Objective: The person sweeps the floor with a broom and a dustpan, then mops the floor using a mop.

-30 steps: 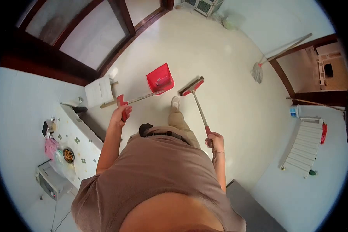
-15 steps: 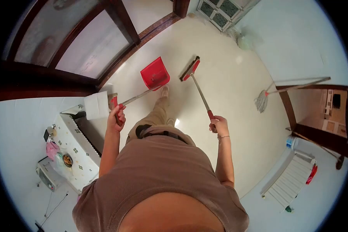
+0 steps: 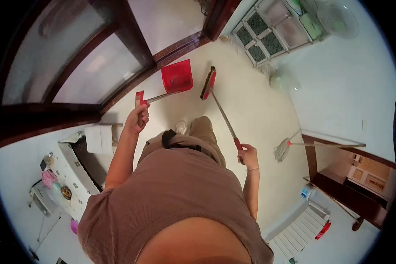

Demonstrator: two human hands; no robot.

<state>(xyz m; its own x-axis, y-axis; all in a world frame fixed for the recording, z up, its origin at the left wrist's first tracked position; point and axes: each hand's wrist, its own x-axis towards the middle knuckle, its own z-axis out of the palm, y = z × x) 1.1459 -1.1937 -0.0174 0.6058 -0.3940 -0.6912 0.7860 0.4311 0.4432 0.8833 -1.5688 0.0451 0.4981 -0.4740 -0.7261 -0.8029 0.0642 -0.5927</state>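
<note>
My left hand (image 3: 137,118) is closed round the grip of a red dustpan (image 3: 177,75). Its metal pole runs up and right to the pan, which is held out ahead of me near the dark door sill. In my right hand (image 3: 248,156) is the red grip of a long-handled broom (image 3: 209,83). The broom's red head with dark bristles is to the right of the pan, with a gap between them. Small dark bits show inside the pan. Whether the pan and bristles touch the floor, I cannot tell.
Dark-framed glass doors (image 3: 97,75) stand at the upper left. A cloth-covered table (image 3: 72,176) is on the left. At the upper right is a rack with patterned panels (image 3: 259,44). A mop (image 3: 282,149) leans at the right, near a doorway and a white slatted rack (image 3: 297,233).
The view has shifted forward and turned, showing more of the rack. My left hand and the dustpan have moved up in view, and the broom head has turned more upright. My feet have stepped.
</note>
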